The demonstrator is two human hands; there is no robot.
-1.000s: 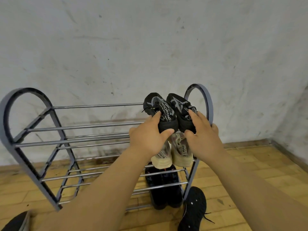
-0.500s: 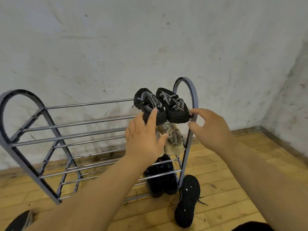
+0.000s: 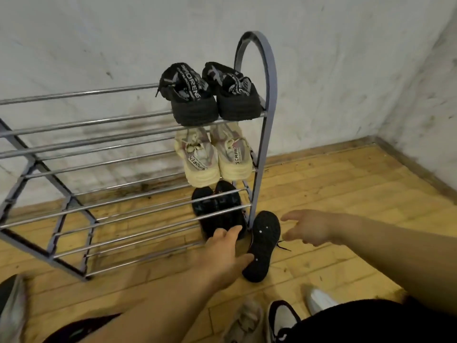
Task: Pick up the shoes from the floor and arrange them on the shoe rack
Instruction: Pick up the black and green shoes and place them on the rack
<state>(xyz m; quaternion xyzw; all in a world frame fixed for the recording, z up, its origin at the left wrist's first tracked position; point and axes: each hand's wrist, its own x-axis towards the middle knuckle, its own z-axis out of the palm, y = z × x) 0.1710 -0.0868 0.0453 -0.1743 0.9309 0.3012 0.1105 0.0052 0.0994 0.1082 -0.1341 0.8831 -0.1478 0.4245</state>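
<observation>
Lying sole-up on the plank floor (image 3: 346,194), a black nubby-soled shoe (image 3: 264,246) is sitting just beside the rack (image 3: 269,78) and its grey arched end. Both hands are hovering open, with the left hand (image 3: 225,256) at its edge and the right hand (image 3: 309,229) near its toe. Chrome bars are carrying a black pair (image 3: 193,105), a cream pair (image 3: 232,154) and a dark pair (image 3: 222,209).

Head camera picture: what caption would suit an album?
Left hand and right hand reach for a sole-up black shoe on the floor beside the shoe rack.

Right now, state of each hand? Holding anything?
Left hand: open, thumb by the black shoe on the floor, no grip.
Right hand: open, just beside that shoe, holding nothing.
</observation>
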